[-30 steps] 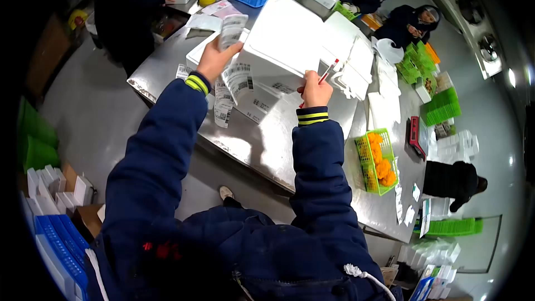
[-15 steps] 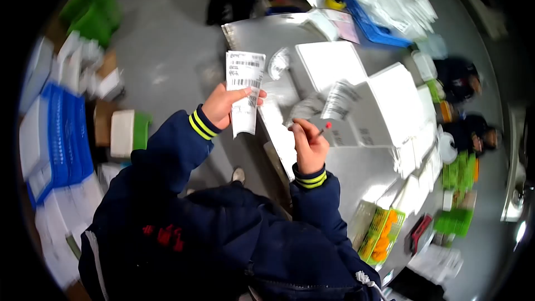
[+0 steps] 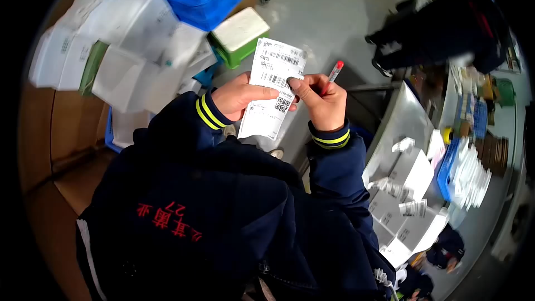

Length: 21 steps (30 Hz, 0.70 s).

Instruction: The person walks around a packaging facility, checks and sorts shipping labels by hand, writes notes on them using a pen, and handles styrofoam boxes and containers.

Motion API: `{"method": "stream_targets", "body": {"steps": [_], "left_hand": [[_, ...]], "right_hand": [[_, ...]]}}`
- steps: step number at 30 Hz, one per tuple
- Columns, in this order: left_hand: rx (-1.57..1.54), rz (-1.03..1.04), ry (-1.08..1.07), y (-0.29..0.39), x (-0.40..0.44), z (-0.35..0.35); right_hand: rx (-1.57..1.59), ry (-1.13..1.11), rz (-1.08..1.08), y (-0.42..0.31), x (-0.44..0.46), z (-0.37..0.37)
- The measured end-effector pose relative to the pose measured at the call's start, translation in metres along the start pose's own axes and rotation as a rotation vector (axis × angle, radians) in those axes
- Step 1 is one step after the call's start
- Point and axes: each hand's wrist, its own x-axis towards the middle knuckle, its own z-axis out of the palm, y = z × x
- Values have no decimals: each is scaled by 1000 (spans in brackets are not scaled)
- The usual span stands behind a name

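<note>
A stack of printed labels (image 3: 273, 86) with barcodes and a QR code hangs in front of my body. My left hand (image 3: 238, 98) grips its left side, thumb across the face. My right hand (image 3: 322, 100) touches the right edge of the labels with thumb and fingertips, and a red-capped pen (image 3: 332, 76) is held among its fingers. White foam boxes (image 3: 412, 212) with loose labels on and by them are on the metal table (image 3: 393, 128) at the right.
Blue crates (image 3: 206, 0) and white boxes (image 3: 120, 33) are stacked at the upper left, beside a green-and-white box (image 3: 239, 30). A person in dark clothing (image 3: 446, 28) is at the upper right. Further people show at the lower right.
My view has swung left, away from the table. The labels left the boxes in my left hand, and my right hand has come over to their right edge, still with the pen.
</note>
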Motion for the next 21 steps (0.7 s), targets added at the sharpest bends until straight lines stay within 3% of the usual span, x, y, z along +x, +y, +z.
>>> {"method": "stream_targets", "body": {"steps": [1, 7, 9, 21], "left_hand": [[27, 32, 34, -30, 16, 35], [-41, 180, 129, 18, -55, -37], [20, 239, 195, -16, -30, 0], [-14, 402, 366, 1, -39, 2]], "right_hand": [[18, -32, -8, 0, -17, -44], [-83, -246, 13, 0, 27, 66], [-65, -312, 5, -5, 16, 16], [-49, -616, -1, -14, 68, 40]]}}
